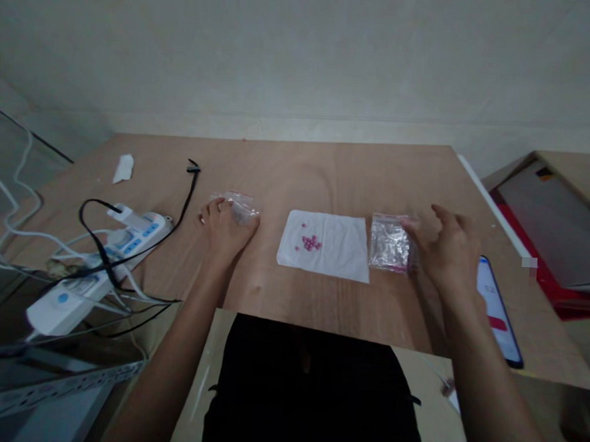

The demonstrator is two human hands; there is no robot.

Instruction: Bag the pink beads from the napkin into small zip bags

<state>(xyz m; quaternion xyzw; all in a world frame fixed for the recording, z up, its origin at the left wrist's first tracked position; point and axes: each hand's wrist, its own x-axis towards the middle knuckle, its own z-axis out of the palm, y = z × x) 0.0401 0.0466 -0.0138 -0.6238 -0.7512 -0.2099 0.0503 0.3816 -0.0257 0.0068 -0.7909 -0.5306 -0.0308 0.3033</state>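
Note:
My left hand (226,229) rests on the table at a small clear plastic bag (244,206), fingers bent and apart from the thumb. The palm hides part of that bag. Between my hands lies a flat white sheet, paper or cloth (343,250), with a little cluster of pinkish-red beads (311,243) on it and a few strays around. Right of the sheet is a clear zip bag (389,243) with a pink line near its lower edge. My right hand (446,247) hovers open by this bag, its thumb close to or touching the right edge and the index finger stretched out.
At left a white power strip (64,310) with plugs and tangled cables overhangs the table edge. A scrap of white paper (123,168) lies far left. A phone (499,313) with a lit screen lies beside my right forearm. A red-and-grey box (565,224) stands right of the table.

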